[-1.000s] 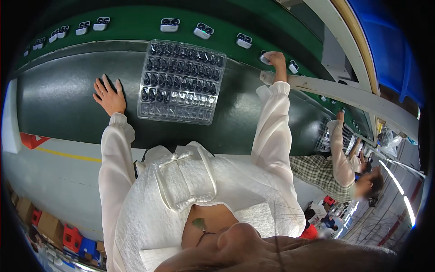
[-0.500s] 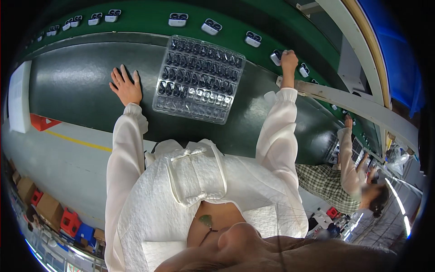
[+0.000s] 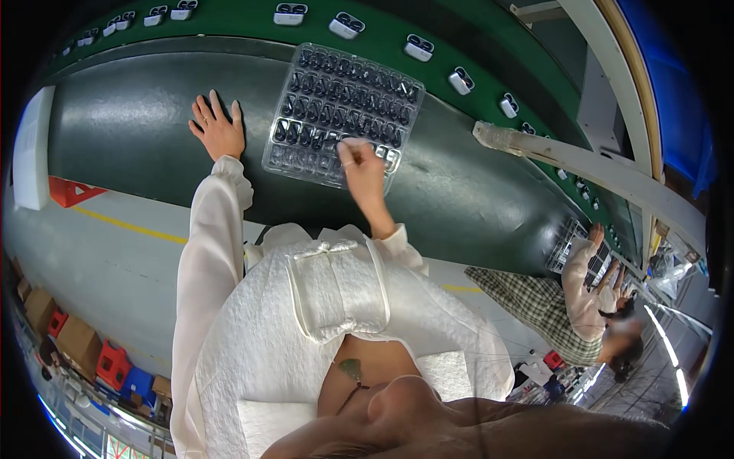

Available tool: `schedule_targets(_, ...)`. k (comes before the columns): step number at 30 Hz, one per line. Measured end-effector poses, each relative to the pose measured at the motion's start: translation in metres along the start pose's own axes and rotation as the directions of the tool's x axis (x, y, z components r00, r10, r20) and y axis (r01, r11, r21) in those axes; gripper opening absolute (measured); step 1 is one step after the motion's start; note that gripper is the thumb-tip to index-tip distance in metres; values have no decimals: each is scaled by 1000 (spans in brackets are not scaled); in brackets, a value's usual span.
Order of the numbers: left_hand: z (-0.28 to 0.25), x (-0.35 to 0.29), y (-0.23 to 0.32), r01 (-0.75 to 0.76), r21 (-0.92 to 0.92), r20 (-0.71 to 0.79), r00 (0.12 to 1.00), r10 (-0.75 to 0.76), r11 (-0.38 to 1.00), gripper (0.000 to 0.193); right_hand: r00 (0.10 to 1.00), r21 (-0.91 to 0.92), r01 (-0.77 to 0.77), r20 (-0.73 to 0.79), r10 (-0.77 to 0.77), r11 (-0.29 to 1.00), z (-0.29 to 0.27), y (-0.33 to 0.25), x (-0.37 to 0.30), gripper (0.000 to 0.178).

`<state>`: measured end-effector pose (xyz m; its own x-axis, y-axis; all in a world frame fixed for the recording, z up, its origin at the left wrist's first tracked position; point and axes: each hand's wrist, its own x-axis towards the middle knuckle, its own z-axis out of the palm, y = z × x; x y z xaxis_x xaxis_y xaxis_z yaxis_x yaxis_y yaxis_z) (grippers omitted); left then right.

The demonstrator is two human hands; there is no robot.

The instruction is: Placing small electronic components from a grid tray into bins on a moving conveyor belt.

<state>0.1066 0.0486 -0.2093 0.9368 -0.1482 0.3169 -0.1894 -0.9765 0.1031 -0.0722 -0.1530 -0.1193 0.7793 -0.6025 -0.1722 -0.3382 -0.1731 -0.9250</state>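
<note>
A clear plastic tray (image 3: 304,162) lies on the dark work table, tilted slightly, with small black earbud-like pieces (image 3: 336,90) filling the upper rows of its pockets. The pockets nearest me look bare. Over the near middle of this tray, my right hand (image 3: 362,170) has its thumb and fingers pinched together at a pocket. Whatever lies between those fingertips is too small or hidden to make out. My left hand (image 3: 220,131) rests flat on the table to the left of the tray, fingers spread, holding nothing.
Beyond the tray runs a green conveyor belt (image 3: 237,24) with white, open earbud cases (image 3: 347,26) spaced along it. A pale frame bar (image 3: 566,149) crosses at the right. A co-worker (image 3: 577,306) sits farther right. At far left stands a white foam block (image 3: 34,149).
My right hand has left a case on the belt and come back to the tray, pinching at a near pocket. My left hand stays flat. The view has shifted slightly.
</note>
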Motion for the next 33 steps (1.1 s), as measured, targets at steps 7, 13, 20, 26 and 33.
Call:
schedule_targets(7,2,0,-2,-7,-6,-32,999,7,1000,54,919,-548,333,6,-395,767,18,4,-9,20)
schedule_targets(13,-8,2,-1,2,-320,-81,996,-29,948,49,924,-654,297,13,-382,696,20,2,-1,24)
schedule_targets(20,-105,-47,80,-329,-727,-57,904,425,603,14,944,-622,298,78,-322,724,11,-1,8,26)
schedule_targets(26,-96,-55,104,-412,-613,-67,878,475,675,16,927,-573,339,66,-370,747,9,11,13,17)
schedule_targets(33,-99,-55,114,-390,-541,-51,900,434,745,13,893,-510,424,100,-438,748,7,14,12,15)
